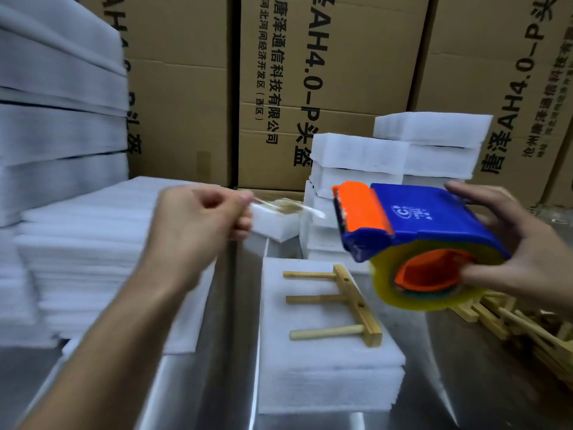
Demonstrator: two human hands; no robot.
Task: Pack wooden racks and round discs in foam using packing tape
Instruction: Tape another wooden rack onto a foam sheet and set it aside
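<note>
A wooden rack (350, 302) with three pegs lies on a white foam block (325, 377) on the steel table. Above it, to the right, my right hand (524, 246) grips a blue and orange tape dispenser (415, 225) loaded with a yellowish tape roll (434, 296). My left hand (201, 225) is raised at the left and pinches the end of a clear tape strip (288, 206) that stretches toward the dispenser's orange head. No round discs are visible.
Wrapped foam packs (381, 169) are stacked behind the rack. Foam sheets (93, 259) pile up at the left, with thicker foam slabs (59, 119) above. Loose wooden racks (527, 330) lie at the right. Cardboard boxes (325, 72) wall the back. Bare steel table (465, 383) shows in front.
</note>
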